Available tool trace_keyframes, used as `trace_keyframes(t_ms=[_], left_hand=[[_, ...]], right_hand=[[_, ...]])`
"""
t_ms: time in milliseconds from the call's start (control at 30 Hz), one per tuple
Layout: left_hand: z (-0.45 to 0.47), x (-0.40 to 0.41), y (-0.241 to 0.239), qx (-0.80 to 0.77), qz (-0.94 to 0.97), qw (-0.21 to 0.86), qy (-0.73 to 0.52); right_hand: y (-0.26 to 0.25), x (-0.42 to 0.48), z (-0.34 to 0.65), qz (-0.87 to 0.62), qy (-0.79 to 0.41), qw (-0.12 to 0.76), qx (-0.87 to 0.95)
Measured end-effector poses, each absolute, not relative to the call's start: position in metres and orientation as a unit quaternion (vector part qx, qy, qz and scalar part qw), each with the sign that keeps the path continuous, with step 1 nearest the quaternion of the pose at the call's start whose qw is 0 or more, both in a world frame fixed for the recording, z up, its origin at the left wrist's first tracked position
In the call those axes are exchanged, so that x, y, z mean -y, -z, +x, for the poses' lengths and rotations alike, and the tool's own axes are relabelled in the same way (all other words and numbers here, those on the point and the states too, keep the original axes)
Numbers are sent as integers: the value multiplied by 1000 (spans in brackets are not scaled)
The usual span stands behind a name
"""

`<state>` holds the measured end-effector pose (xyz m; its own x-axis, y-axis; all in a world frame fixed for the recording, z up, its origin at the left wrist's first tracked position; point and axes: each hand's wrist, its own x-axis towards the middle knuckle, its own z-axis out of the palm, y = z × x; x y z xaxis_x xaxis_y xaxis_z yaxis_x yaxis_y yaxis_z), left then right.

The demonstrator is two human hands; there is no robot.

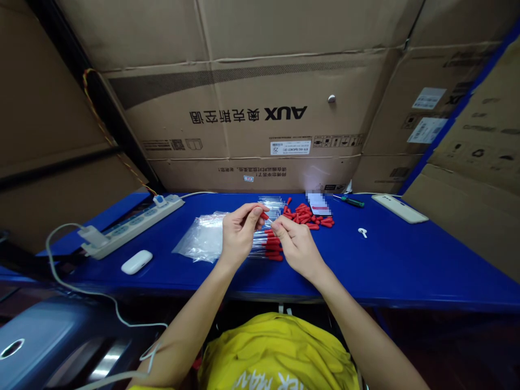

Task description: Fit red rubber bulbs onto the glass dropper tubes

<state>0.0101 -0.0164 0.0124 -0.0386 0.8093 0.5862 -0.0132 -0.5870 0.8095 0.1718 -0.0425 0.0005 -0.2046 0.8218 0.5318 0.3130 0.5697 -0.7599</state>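
My left hand (239,233) pinches a small red rubber bulb (264,215) between thumb and fingertips. Closed around a thin clear tube (270,221), my right hand (299,246) holds it at the bulb's open end; the fingers hide most of the tube. Below and between the hands lie several droppers (274,249), clear tubes with red bulbs on one end, side by side. Loose clear tubes (271,202) rest just behind my hands. A pile of loose red bulbs (303,213) is to their right. Clear plastic bags (199,239) lie left of my left hand.
On the blue table (390,265) are a power strip (136,223), a white earbud case (137,262), a single earbud (362,233), a phone (400,209), a screwdriver (348,201) and a pixelated card (319,203). Cardboard (244,86) walls the back. A white cable (114,298) hangs at left.
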Motion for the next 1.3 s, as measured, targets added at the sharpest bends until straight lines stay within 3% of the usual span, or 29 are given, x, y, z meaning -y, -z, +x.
trace_keyframes(t_ms=[367, 633, 967, 1133, 1300], left_hand=[[13, 18, -6, -328, 623, 190, -685], [16, 17, -1, -335, 592, 209, -703], [11, 19, -1, -318, 643, 34, -696], [10, 22, 2, -310, 647, -1, -696], [16, 27, 5, -314, 635, 18, -706]], right_hand=[[-9, 52, 162, -395, -279, 501, 717], [-6, 53, 156, -379, -325, 504, 704], [-11, 59, 152, -343, -398, 515, 677], [-11, 67, 145, -355, -359, 534, 677], [-2, 69, 141, -411, -220, 540, 701]])
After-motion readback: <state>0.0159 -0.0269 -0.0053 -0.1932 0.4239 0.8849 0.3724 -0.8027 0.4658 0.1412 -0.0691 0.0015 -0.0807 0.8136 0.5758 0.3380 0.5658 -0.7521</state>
